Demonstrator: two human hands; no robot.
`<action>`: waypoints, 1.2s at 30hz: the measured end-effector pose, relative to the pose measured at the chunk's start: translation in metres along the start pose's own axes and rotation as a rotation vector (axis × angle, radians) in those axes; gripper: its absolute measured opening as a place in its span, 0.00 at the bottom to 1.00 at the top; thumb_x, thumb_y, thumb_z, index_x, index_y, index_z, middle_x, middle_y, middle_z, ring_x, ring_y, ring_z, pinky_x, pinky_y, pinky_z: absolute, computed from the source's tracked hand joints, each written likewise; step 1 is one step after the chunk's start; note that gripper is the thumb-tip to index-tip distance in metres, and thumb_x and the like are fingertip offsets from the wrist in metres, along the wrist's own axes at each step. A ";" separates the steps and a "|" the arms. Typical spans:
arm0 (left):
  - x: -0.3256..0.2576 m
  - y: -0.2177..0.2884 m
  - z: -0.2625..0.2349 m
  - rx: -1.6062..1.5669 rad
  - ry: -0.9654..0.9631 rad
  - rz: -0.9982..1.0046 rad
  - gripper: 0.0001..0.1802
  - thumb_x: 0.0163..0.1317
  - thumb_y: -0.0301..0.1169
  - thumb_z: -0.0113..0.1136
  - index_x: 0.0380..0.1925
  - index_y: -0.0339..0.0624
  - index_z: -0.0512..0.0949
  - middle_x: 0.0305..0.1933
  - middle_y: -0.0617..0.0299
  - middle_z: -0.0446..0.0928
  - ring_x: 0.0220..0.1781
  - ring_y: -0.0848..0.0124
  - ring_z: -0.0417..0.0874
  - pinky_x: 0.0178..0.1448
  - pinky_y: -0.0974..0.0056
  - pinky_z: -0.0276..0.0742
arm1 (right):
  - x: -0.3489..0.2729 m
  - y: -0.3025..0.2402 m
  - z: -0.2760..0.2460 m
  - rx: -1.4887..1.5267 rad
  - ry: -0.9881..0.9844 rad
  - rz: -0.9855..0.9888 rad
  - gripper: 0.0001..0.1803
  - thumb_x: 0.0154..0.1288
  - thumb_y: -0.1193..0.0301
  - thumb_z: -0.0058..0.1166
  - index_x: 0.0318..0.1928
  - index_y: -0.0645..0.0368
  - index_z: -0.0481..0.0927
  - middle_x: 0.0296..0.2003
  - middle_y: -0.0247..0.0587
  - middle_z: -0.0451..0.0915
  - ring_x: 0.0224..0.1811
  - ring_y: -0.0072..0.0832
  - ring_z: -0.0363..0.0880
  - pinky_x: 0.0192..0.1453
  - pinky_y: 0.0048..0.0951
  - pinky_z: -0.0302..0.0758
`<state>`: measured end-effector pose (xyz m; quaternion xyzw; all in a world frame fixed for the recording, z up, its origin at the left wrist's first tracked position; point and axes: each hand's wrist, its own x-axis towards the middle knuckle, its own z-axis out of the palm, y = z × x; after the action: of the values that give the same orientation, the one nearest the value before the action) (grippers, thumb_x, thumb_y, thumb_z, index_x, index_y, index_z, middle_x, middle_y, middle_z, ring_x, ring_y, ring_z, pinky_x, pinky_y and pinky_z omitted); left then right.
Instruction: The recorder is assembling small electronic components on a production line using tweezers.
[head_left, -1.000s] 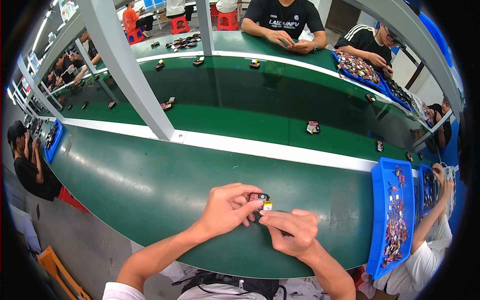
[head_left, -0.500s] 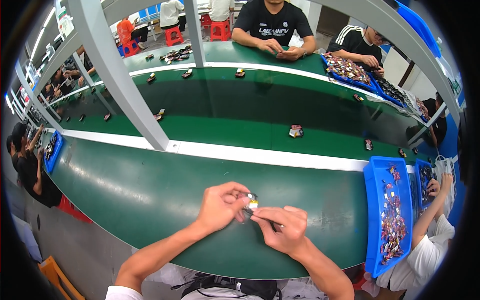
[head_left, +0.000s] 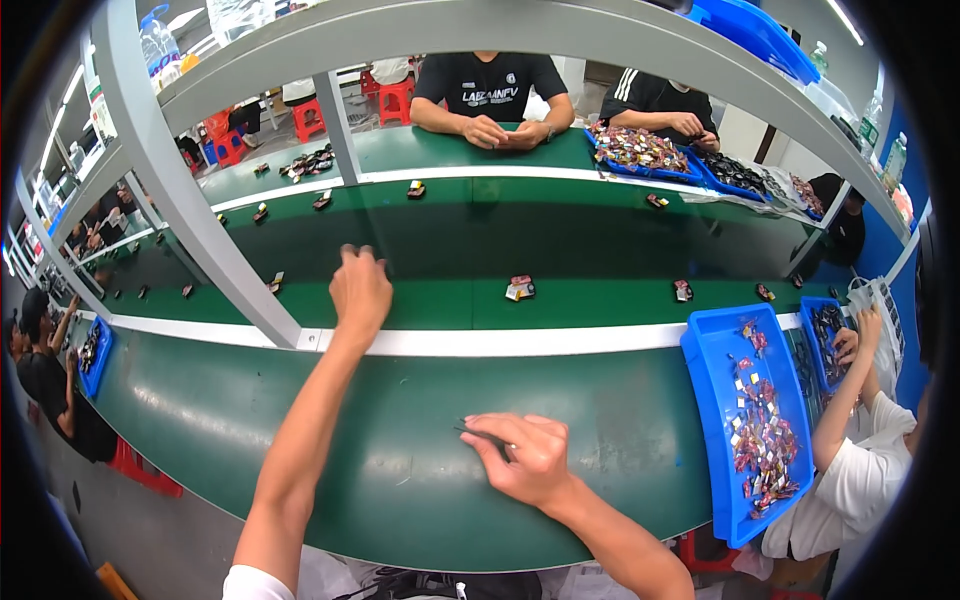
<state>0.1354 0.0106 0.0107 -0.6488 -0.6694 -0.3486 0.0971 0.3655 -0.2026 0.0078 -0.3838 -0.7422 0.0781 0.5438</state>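
Note:
My left hand (head_left: 361,290) reaches over the white rail and is above the green conveyor belt (head_left: 430,305). Its fingers curl downward and away, slightly blurred. Whatever they hold, if anything, is hidden behind them. Above the near green tabletop (head_left: 400,430), my right hand (head_left: 525,455) pinches a pair of dark, thin tweezers (head_left: 468,430), whose tips point left with nothing visible between them. On the belt to the right of my left hand lies a small black part with a red and white label (head_left: 519,288).
A blue bin (head_left: 705,400) of small wrapped parts stands at the table's right. Beside it a co-worker's arm (head_left: 850,390) reaches to another blue bin (head_left: 822,318). A grey metal post (head_left: 190,190) rises left of my left hand. Two people sit across the belt.
My left hand has left my right hand and moved forward over the belt; the small part it held is out of sight. The right hand keeps the tweezers. The view has shifted.

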 end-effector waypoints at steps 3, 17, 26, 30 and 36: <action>0.011 0.024 0.026 -0.285 -0.043 0.304 0.14 0.66 0.34 0.60 0.45 0.37 0.84 0.37 0.49 0.85 0.39 0.54 0.88 0.40 0.53 0.84 | -0.001 -0.002 0.006 0.015 -0.003 -0.025 0.08 0.53 0.78 0.71 0.34 0.56 0.86 0.32 0.33 0.89 0.18 0.25 0.78 0.21 0.23 0.67; 0.005 0.132 0.064 -0.297 -0.639 0.195 0.10 0.58 0.34 0.70 0.36 0.41 0.86 0.36 0.57 0.86 0.43 0.60 0.86 0.51 0.56 0.80 | -0.006 0.004 0.002 0.001 -0.016 -0.033 0.08 0.51 0.78 0.72 0.33 0.57 0.86 0.31 0.34 0.89 0.17 0.24 0.78 0.20 0.22 0.67; -0.030 0.096 -0.028 -0.836 -0.690 -0.104 0.08 0.66 0.25 0.63 0.40 0.31 0.78 0.24 0.58 0.81 0.17 0.75 0.79 0.16 0.68 0.71 | -0.002 -0.008 0.000 0.123 -0.023 0.133 0.08 0.53 0.76 0.72 0.35 0.58 0.88 0.27 0.34 0.87 0.12 0.21 0.70 0.20 0.23 0.66; -0.075 0.070 -0.066 -0.993 -0.748 -0.189 0.10 0.68 0.26 0.62 0.45 0.31 0.79 0.25 0.59 0.81 0.17 0.78 0.78 0.16 0.68 0.70 | -0.004 -0.008 -0.002 0.257 0.020 0.369 0.07 0.55 0.78 0.73 0.36 0.61 0.89 0.22 0.30 0.83 0.12 0.12 0.61 0.19 0.19 0.58; -0.136 0.052 -0.096 -1.130 -0.694 -0.391 0.09 0.67 0.27 0.64 0.42 0.31 0.83 0.29 0.60 0.85 0.20 0.79 0.79 0.20 0.72 0.70 | -0.002 -0.003 -0.003 0.566 0.063 0.596 0.06 0.61 0.82 0.68 0.39 0.68 0.85 0.33 0.35 0.86 0.20 0.07 0.67 0.23 0.13 0.63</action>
<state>0.1723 -0.1596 0.0196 -0.5415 -0.4820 -0.4271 -0.5404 0.3673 -0.2071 0.0089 -0.4195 -0.5309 0.4215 0.6037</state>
